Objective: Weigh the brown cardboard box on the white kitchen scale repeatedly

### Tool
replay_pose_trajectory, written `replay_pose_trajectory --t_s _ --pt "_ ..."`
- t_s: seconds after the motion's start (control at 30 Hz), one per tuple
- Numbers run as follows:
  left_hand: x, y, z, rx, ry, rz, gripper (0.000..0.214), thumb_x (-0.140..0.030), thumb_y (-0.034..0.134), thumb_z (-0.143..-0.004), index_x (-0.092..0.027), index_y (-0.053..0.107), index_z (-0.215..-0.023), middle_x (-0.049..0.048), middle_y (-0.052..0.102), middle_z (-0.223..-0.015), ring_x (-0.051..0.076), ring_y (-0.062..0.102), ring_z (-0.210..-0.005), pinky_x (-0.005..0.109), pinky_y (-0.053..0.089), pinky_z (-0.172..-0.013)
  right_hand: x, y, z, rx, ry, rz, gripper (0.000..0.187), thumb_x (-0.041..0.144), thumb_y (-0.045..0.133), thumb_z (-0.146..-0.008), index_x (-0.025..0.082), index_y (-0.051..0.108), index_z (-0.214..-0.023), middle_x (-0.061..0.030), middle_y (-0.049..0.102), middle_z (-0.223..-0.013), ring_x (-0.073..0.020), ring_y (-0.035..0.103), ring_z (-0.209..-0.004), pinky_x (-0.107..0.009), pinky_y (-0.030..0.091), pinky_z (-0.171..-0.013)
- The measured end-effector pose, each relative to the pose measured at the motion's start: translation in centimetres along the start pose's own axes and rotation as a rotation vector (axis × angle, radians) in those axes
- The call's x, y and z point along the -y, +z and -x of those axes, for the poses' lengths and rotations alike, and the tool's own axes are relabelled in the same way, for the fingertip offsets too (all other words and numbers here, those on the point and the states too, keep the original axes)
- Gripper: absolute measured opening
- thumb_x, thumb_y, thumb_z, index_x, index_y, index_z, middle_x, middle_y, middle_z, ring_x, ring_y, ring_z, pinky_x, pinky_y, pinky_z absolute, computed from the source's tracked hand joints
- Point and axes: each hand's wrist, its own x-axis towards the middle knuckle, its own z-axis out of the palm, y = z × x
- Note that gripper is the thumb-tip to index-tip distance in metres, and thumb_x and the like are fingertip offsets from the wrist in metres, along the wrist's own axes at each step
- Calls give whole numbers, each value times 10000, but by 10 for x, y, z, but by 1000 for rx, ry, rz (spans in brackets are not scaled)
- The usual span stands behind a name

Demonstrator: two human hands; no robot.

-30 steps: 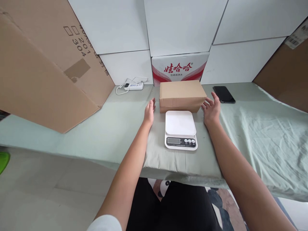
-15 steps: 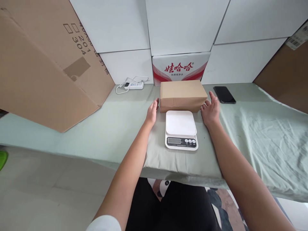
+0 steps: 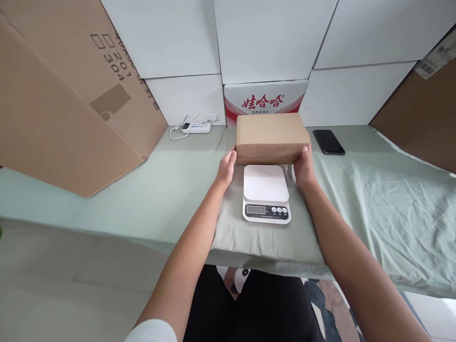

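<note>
A closed brown cardboard box (image 3: 271, 130) is gripped at its two ends between my hands, just behind the kitchen scale. My left hand (image 3: 227, 166) presses on the box's left end, thumb up. At the right end, my right hand (image 3: 304, 166) wraps the near corner, with its thumb on the front face and its other fingers hidden. The white digital kitchen scale (image 3: 266, 190) lies in front of the box; its display looks blank and its plate bears nothing. Whether the box's underside touches the cloth is hidden.
Green cloth (image 3: 171, 194) covers the table. A white power strip (image 3: 196, 127) with a cable lies at back left, a black phone (image 3: 328, 142) at back right. Large cartons stand left (image 3: 71, 118) and right (image 3: 427, 114). White boxes (image 3: 263, 42) and a red-lettered carton (image 3: 265, 97) form the back.
My hands have closed in on the box, the right one moving inward onto its end. The box's top now tips more into view and its rear looks raised.
</note>
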Motion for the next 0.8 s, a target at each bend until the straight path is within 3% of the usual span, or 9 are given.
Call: replay_pose_trajectory --t_s 0.2,0.37,0.57,0.67,0.8 --pt "-16 -5 19 -21 152 -23 884 -909 532 -1036 -267 721 -1612 75 643 -1789 348 451 -1783 465 378 -1464 24 -5 15 8 -49 140 910 961 624 -884 459 586 -1642 19 631 -1741 -266 347 -1828 -540 173 -1557" --pt "-30 -8 66 -15 172 5 846 -880 521 -1068 -282 711 -1635 84 652 -1782 360 488 -1761 470 394 -1458 39 -19 57 32 3 115 919 908 664 -926 461 528 -1718 48 457 -1903 -286 254 -1869 -556 131 -1559" --pt "-34 -12 118 -9 100 2 876 -905 530 -1041 -302 694 -1655 110 672 -1758 386 511 -1744 526 423 -1452 43 -36 105 2 12 138 882 859 676 -953 495 516 -1740 24 548 -1843 -304 307 -1853 -590 146 -1553" --pt "-32 -13 125 -27 87 -7 903 -925 507 -1033 -299 692 -1656 106 643 -1786 387 503 -1749 529 418 -1455 42 -37 110 -1 -4 158 825 842 653 -974 483 563 -1712 16 580 -1814 -309 313 -1850 -594 142 -1553" --pt "-30 -13 124 -33 98 -3 860 -888 499 -1062 -301 686 -1662 86 620 -1807 378 490 -1758 521 391 -1470 41 -36 108 18 4 154 813 836 648 -986 514 530 -1723 42 515 -1866 -303 321 -1846 -581 146 -1553"
